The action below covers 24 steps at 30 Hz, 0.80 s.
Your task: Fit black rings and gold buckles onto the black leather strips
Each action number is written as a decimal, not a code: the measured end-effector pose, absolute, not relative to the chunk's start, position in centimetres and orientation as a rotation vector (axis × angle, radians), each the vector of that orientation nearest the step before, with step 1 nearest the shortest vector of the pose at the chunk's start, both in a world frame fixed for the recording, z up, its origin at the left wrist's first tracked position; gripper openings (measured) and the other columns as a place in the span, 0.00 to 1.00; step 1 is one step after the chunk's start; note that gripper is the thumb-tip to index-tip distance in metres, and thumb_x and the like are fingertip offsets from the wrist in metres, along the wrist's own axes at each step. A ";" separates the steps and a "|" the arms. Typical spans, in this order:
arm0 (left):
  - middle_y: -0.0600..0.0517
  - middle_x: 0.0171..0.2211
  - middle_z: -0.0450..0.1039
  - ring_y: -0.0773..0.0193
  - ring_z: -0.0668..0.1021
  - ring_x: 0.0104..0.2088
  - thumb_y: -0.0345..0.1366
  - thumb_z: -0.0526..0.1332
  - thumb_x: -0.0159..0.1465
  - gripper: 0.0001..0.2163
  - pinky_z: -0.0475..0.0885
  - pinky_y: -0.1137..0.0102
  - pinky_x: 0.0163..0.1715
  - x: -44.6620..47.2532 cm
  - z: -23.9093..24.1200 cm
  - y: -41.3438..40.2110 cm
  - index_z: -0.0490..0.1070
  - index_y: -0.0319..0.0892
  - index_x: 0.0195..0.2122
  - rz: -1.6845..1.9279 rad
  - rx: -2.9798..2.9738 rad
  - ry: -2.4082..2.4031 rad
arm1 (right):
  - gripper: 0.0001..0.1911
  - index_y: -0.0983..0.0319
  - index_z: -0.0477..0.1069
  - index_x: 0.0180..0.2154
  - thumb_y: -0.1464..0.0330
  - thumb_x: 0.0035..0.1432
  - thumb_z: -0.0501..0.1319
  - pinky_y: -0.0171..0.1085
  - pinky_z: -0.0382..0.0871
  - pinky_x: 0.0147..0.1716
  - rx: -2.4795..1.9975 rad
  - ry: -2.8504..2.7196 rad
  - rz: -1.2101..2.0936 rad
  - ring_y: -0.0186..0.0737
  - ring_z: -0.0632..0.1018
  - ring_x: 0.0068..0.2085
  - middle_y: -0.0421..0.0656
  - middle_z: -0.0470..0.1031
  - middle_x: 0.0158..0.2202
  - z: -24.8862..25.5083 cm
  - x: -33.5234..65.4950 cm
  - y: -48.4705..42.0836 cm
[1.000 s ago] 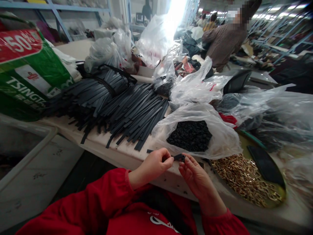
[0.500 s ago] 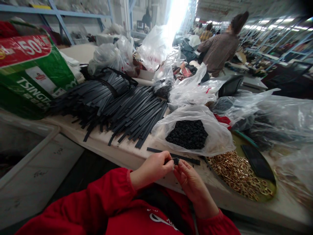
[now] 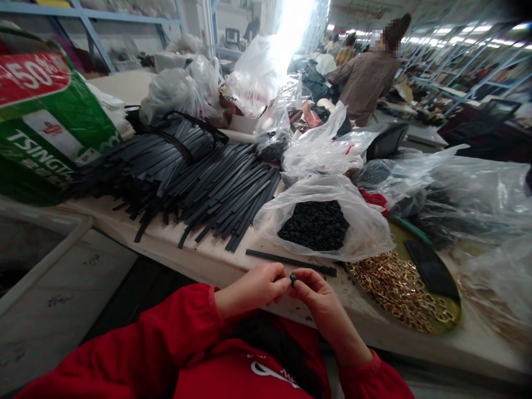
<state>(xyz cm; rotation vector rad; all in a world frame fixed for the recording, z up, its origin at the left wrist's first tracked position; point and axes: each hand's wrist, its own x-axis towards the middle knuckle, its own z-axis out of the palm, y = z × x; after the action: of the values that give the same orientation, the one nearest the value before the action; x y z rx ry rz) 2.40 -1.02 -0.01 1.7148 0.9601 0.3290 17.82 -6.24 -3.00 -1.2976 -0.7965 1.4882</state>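
A small black piece [image 3: 293, 277] sits low in the centre of the frame, pinched between both hands. The left hand [image 3: 253, 288] and the right hand [image 3: 318, 296] each have their grip clamped on it, fingertips meeting. Just above them a single black strap [image 3: 291, 261] lies on the desk [image 3: 208, 257]. Behind it is a clear bag of black bits [image 3: 316, 224], with a tray of gold buckles [image 3: 399, 293] at lower right. A pile of black straps [image 3: 199, 177] fills the centre left.

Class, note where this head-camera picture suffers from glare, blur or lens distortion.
Head view: daylight blows out the far opening, glaring on the clear bag; the wide lens bows the table edge; the right edge smears; the left hand, right hand and small black piece look sharp.
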 end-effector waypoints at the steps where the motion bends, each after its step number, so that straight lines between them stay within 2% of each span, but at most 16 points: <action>1: 0.56 0.21 0.66 0.70 0.68 0.21 0.36 0.49 0.58 0.09 0.59 0.77 0.20 2.3 -0.1 -0.9 0.65 0.39 0.27 0.297 1.672 0.949 | 0.15 0.60 0.69 0.36 0.65 0.44 0.67 0.31 0.65 0.29 -1.300 -0.780 1.534 0.30 0.72 0.28 0.36 0.72 0.28 -3.0 18.0 -6.2; 6: 0.56 0.23 0.68 0.68 0.70 0.23 0.36 0.50 0.58 0.07 0.62 0.75 0.23 1.1 0.2 -0.5 0.65 0.40 0.31 0.158 1.612 0.928 | 0.14 0.61 0.69 0.33 0.65 0.43 0.67 0.31 0.64 0.29 -1.275 -0.607 1.600 0.29 0.72 0.26 0.35 0.72 0.26 -3.5 18.7 -5.8; 9: 0.56 0.24 0.68 0.67 0.70 0.26 0.34 0.49 0.59 0.12 0.64 0.74 0.27 1.2 0.1 -0.3 0.64 0.40 0.42 0.175 1.607 0.940 | 0.14 0.60 0.68 0.34 0.66 0.43 0.67 0.31 0.64 0.29 -1.203 -0.552 1.640 0.29 0.72 0.25 0.35 0.73 0.26 -3.8 17.8 -5.5; 11: 0.56 0.25 0.68 0.66 0.71 0.27 0.36 0.49 0.59 0.17 0.64 0.73 0.29 1.7 -0.2 -0.1 0.59 0.39 0.50 0.231 1.545 0.933 | 0.13 0.60 0.66 0.35 0.66 0.45 0.65 0.34 0.64 0.30 -1.101 -0.581 1.712 0.32 0.73 0.25 0.35 0.72 0.23 -4.0 16.9 -5.5; 13: 0.55 0.25 0.68 0.65 0.71 0.28 0.38 0.50 0.60 0.20 0.64 0.72 0.30 2.2 -0.6 0.2 0.56 0.38 0.52 0.247 1.486 0.911 | 0.13 0.60 0.65 0.36 0.65 0.47 0.63 0.36 0.65 0.32 -1.108 -0.689 1.696 0.35 0.73 0.27 0.36 0.73 0.24 -4.0 16.8 -5.5; 15: 0.56 0.24 0.68 0.66 0.71 0.28 0.41 0.50 0.60 0.19 0.63 0.73 0.29 2.4 -1.1 0.7 0.59 0.38 0.50 0.213 1.459 0.876 | 0.14 0.60 0.66 0.36 0.63 0.47 0.63 0.35 0.64 0.33 -1.295 -0.888 1.507 0.36 0.73 0.30 0.38 0.73 0.27 -4.1 18.5 -5.5; 17: 0.57 0.22 0.67 0.67 0.69 0.25 0.44 0.50 0.60 0.16 0.61 0.74 0.27 2.6 -1.4 1.3 0.65 0.38 0.41 0.169 1.450 0.861 | 0.13 0.61 0.67 0.34 0.61 0.49 0.61 0.35 0.64 0.32 -1.594 -1.120 1.172 0.37 0.72 0.31 0.40 0.72 0.30 -4.1 22.0 -5.3; 19: 0.58 0.19 0.65 0.68 0.67 0.23 0.44 0.49 0.59 0.13 0.60 0.74 0.24 2.9 -1.7 1.8 0.65 0.39 0.33 0.155 1.432 0.901 | 0.13 0.62 0.67 0.30 0.59 0.55 0.53 0.36 0.63 0.31 -1.953 -1.277 0.760 0.39 0.71 0.30 0.42 0.71 0.27 -4.2 26.5 -4.7; 21: 0.59 0.17 0.64 0.68 0.66 0.22 0.41 0.49 0.58 0.10 0.59 0.74 0.25 3.5 -1.8 2.1 0.63 0.40 0.30 0.172 1.419 0.959 | 0.12 0.63 0.67 0.33 0.62 0.56 0.52 0.38 0.62 0.33 -2.278 -1.376 0.342 0.42 0.72 0.34 0.46 0.71 0.32 -4.5 30.4 -3.6; 24: 0.59 0.18 0.65 0.67 0.67 0.23 0.38 0.49 0.57 0.07 0.60 0.73 0.27 4.4 -1.8 2.1 0.62 0.41 0.28 0.214 1.426 0.995 | 0.10 0.63 0.68 0.33 0.64 0.51 0.56 0.39 0.60 0.34 -2.353 -1.420 0.247 0.45 0.71 0.37 0.49 0.71 0.35 -5.4 33.5 -1.7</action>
<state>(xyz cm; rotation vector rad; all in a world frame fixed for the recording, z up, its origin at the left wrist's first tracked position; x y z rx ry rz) 4.37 2.09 -1.83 1.4256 0.9946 0.2136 33.47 -1.70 -5.44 -2.3528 -1.4203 0.2468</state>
